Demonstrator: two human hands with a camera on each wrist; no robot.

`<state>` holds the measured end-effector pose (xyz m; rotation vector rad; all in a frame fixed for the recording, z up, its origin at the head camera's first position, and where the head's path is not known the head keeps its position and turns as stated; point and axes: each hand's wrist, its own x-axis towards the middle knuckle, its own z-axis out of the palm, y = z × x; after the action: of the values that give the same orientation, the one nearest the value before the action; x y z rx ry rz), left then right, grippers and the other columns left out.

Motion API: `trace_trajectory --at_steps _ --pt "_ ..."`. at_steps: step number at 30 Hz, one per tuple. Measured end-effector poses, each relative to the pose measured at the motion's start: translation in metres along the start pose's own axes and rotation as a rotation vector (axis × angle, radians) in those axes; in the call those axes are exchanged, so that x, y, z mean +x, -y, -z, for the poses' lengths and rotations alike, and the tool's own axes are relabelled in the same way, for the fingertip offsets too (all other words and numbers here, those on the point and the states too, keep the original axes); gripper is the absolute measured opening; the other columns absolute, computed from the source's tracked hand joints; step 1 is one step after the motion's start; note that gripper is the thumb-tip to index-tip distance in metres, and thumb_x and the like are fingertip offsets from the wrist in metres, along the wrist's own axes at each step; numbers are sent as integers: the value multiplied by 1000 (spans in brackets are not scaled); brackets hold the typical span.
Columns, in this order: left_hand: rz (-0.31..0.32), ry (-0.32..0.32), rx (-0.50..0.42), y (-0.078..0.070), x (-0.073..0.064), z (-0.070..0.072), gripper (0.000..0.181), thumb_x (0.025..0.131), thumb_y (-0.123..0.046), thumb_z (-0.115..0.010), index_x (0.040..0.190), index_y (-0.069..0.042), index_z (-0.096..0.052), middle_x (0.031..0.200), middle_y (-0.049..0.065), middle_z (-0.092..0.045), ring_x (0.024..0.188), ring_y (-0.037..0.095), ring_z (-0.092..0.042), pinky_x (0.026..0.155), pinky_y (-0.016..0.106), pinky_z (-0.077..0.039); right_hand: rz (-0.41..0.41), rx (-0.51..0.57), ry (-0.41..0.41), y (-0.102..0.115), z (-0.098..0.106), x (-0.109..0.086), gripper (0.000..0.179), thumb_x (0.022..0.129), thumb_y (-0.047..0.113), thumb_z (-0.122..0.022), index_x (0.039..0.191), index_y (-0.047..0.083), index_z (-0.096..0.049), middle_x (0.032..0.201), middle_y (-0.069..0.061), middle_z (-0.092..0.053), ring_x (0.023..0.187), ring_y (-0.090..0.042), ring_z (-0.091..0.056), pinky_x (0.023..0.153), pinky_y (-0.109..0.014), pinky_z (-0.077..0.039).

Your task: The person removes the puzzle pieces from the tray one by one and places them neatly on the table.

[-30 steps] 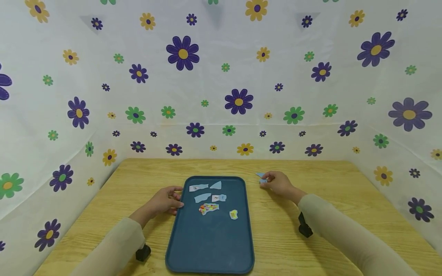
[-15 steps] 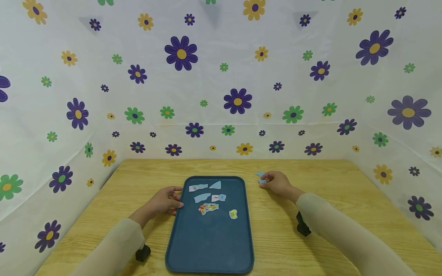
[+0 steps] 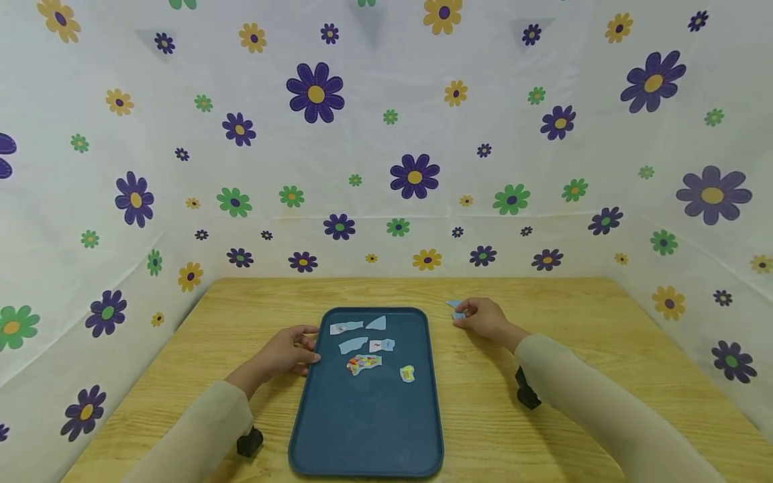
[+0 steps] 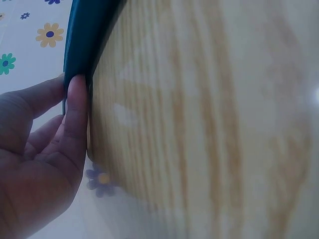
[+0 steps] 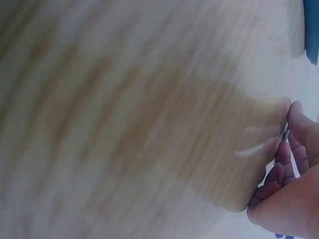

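Observation:
In the head view my left hand [image 3: 279, 353] is at the left rim of a dark blue tray [image 3: 368, 429]. The left wrist view shows its thumb and fingers on either side of the tray's edge [image 4: 82, 45], gripping it. My right hand [image 3: 488, 318], beyond the tray's right side, pinches a small light-blue paper piece [image 3: 457, 315] low over the table. A second pale-blue pointed piece [image 3: 453, 304] shows just behind the fingertips. From the right wrist view, the right hand [image 5: 291, 169] is close to the wood, its piece mostly hidden.
Several torn-looking pieces lie on the tray: pale-blue ones such as a curved piece [image 3: 353, 345] and a triangular piece [image 3: 377, 323], a multicoloured piece [image 3: 364, 364] and a yellow piece [image 3: 407, 374]. The wooden table [image 3: 543, 429] is enclosed by flowered sheeting [image 3: 386, 141].
The head view shifts slightly. Both hands stay in nearly the same place, and the pieces on the tray have not moved.

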<state>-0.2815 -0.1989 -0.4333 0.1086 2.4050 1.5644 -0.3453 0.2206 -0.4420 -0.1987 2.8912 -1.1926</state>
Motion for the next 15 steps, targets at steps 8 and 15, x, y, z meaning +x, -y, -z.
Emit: trace_trajectory --at_steps 8,15 --pt "1 -1 6 -1 0 0 58 86 5 -69 139 1 -46 98 14 -53 70 21 -58 61 35 -57 -4 13 8 -1 -1 1 20 88 13 -74 102 2 -66 83 -5 -53 77 -22 -47 72 -36 -40" --pt "1 2 -8 -1 0 0 59 86 6 -69 140 2 -45 98 14 -52 70 21 -58 61 35 -57 -22 21 12 1 0 0 21 88 14 -74 104 2 -66 83 -6 -53 77 -22 -46 70 -35 -39"
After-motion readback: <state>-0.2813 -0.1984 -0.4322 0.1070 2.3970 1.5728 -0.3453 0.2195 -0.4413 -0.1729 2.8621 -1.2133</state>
